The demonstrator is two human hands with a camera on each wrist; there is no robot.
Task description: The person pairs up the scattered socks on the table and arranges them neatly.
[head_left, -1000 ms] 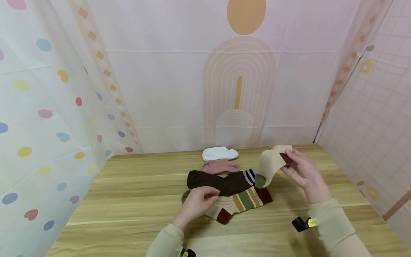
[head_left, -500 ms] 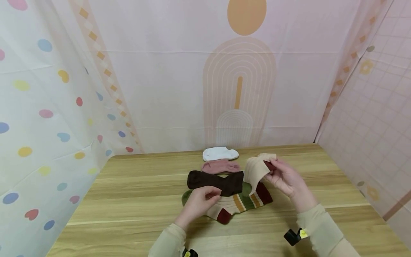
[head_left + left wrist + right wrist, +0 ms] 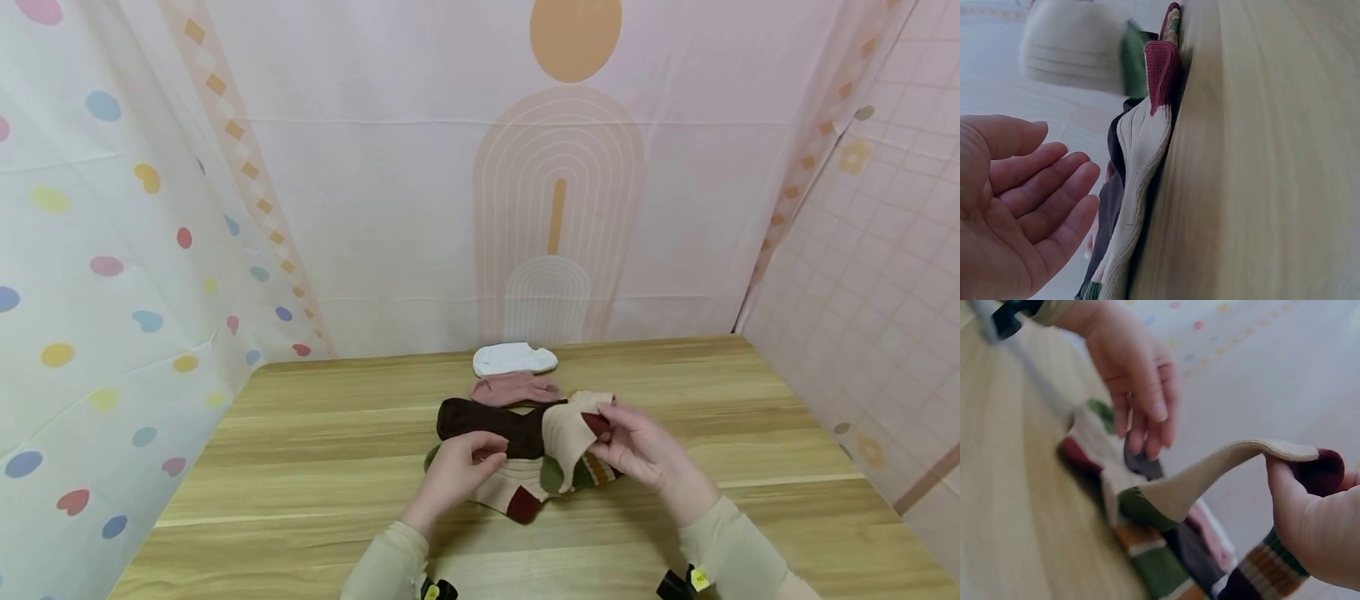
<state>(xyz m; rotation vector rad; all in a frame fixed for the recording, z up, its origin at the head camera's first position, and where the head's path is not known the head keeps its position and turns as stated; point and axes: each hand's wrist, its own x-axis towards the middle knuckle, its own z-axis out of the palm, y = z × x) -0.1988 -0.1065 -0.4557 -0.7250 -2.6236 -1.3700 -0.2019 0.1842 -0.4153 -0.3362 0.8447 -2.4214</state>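
A cream sock [image 3: 567, 429] with a green toe and dark red heel hangs from my right hand [image 3: 648, 454], pinched near the heel between thumb and fingers. In the right wrist view its striped cuff [image 3: 1272, 565] dangles below the hand. Underneath, a matching striped sock [image 3: 502, 492] lies flat on the table, its dark red heel towards me. My left hand [image 3: 459, 471] hovers over the toe end of that lying sock, fingers loosely bent; the left wrist view shows nothing in the palm. Just behind lies a dark brown sock [image 3: 487, 421], partly covered by the held one.
A pink sock [image 3: 513, 388] and a white sock [image 3: 513, 358] lie in a row behind the brown one. The wooden table [image 3: 322, 467] meets a patterned cloth backdrop [image 3: 390, 208] at its far edge, with cloth at both sides.
My right hand has carried the cream sock left and towards me, from beyond the cuffs to over the lying striped sock. My left hand has barely moved.
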